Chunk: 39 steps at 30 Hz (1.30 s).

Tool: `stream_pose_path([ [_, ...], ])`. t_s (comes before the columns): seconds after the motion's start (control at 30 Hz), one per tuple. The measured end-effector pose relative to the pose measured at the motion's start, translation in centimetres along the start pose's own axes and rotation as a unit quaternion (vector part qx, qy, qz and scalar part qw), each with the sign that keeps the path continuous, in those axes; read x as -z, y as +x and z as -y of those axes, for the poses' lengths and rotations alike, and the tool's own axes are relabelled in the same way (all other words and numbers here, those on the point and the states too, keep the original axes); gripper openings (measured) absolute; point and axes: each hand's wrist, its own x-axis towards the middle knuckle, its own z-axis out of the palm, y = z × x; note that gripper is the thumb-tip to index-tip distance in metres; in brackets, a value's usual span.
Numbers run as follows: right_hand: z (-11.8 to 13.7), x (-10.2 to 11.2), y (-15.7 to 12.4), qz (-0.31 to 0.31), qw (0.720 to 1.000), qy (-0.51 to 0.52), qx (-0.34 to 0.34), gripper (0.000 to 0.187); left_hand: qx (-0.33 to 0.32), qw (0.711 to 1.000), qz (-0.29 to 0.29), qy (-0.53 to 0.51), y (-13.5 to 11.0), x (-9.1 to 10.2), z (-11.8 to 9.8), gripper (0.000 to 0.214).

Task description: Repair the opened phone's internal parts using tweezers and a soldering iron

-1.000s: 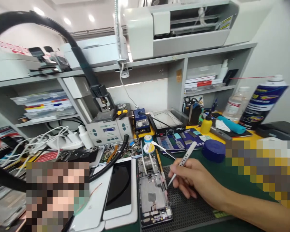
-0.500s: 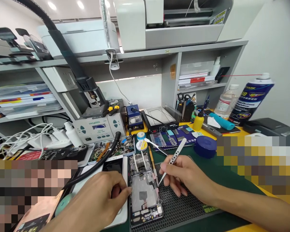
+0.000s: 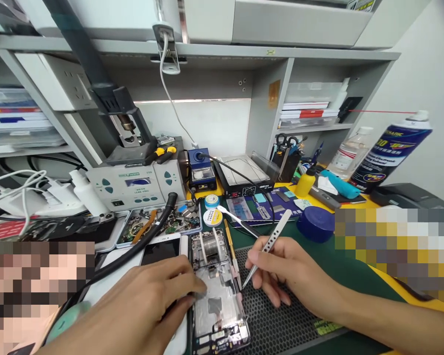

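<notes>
An opened phone frame lies on the black honeycomb mat, its inner parts bare. A spool of wire rests on its upper end. My left hand reaches in from the left with curled fingers; thumb and forefinger close on the frame's left edge, the fingertip lying over the bare inner plate. My right hand holds silver tweezers like a pen, the tips pointing down by the frame's right edge. Whether the tips touch it I cannot tell. A thin brown-handled tool lies along that edge.
A white phone and a black hose lie left of the frame. Behind are a parts tray, a round white-lidded tin and a white-tipped black-handled tool. A blue round container stands right.
My left forefinger has moved right, from beside the frame's left edge to over its inner plate. My right hand still holds the tweezers close to the right edge. The view has tilted down.
</notes>
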Motion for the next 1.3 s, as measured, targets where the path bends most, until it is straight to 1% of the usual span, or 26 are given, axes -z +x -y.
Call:
stream_pose_path([
  [0.03, 0.0, 0.0, 0.0, -0.002, 1.000, 0.001, -0.001, 0.041, -0.013, 1.000, -0.019, 0.014, -0.1, -0.3, 0.3, 0.032],
  [0.13, -0.1, 0.0, 0.0, -0.003, 1.000, 0.003, -0.003, 0.041, -0.068, 0.991, -0.108, 0.046, 0.3, -1.0, 0.6, 0.019],
  [0.2, -0.1, 0.0, -0.1, -0.007, 1.000, 0.003, -0.006, 0.042, -0.087, 0.982, -0.154, 0.062, 0.7, -1.3, 0.3, 0.018],
  [0.33, -0.2, 0.0, 0.0, -0.022, 1.000, -0.002, -0.005, 0.042, -0.099, 0.973, -0.191, 0.084, 1.3, -1.4, -0.2, 0.023],
  [0.4, -0.1, 0.1, -0.1, -0.025, 0.999, -0.020, 0.001, 0.044, -0.107, 0.971, -0.196, 0.081, 1.1, -1.4, -0.2, 0.022],
  [0.47, -0.1, 0.1, -0.2, -0.024, 0.998, -0.054, 0.006, 0.046, -0.114, 0.973, -0.188, 0.072, 0.7, -1.3, 0.0, 0.019],
  [0.53, -0.1, 0.2, -0.3, -0.020, 0.996, -0.084, 0.006, 0.048, -0.111, 0.979, -0.159, 0.057, 0.3, -1.4, 0.2, 0.018],
  [0.6, -0.2, 0.1, -0.4, -0.013, 0.996, -0.092, -0.002, 0.052, -0.102, 0.986, -0.122, 0.042, 0.1, -1.5, 0.3, 0.024],
  [0.63, -0.3, 0.1, -0.4, -0.009, 0.996, -0.090, -0.008, 0.053, -0.102, 0.988, -0.114, 0.036, 0.0, -1.7, 0.3, 0.027],
  [0.67, -0.3, 0.0, -0.4, -0.005, 0.996, -0.089, -0.015, 0.054, -0.102, 0.988, -0.115, 0.032, 0.1, -1.8, 0.3, 0.028],
  [0.77, -0.2, -0.2, -0.5, -0.001, 0.996, -0.081, -0.023, 0.057, -0.107, 0.983, -0.144, 0.034, 0.1, -2.3, 0.2, 0.027],
  [0.83, -0.1, -0.2, -0.5, -0.006, 0.997, -0.074, -0.021, 0.056, -0.101, 0.983, -0.145, 0.040, 0.1, -2.5, 0.1, 0.027],
  [0.93, 0.1, 0.0, -0.7, -0.010, 0.997, -0.067, -0.026, 0.052, -0.102, 0.984, -0.140, 0.050, 0.1, -2.6, 0.1, 0.026],
  [1.07, 0.2, 0.3, -0.6, 0.007, 0.999, -0.031, -0.037, 0.044, -0.123, 0.976, -0.167, 0.066, 0.1, -2.5, 0.0, 0.027],
  [1.13, 0.3, 0.2, -0.5, 0.018, 0.999, 0.000, -0.049, 0.041, -0.133, 0.974, -0.168, 0.077, 0.1, -2.6, 0.0, 0.028],
  [1.2, 0.5, 0.0, -0.5, 0.027, 0.998, 0.022, -0.060, 0.039, -0.131, 0.974, -0.161, 0.090, 0.0, -2.6, 0.0, 0.028],
  [1.3, 0.6, -0.2, -0.5, 0.035, 0.996, 0.026, -0.071, 0.040, -0.125, 0.975, -0.161, 0.093, 0.0, -2.6, -0.2, 0.022],
])
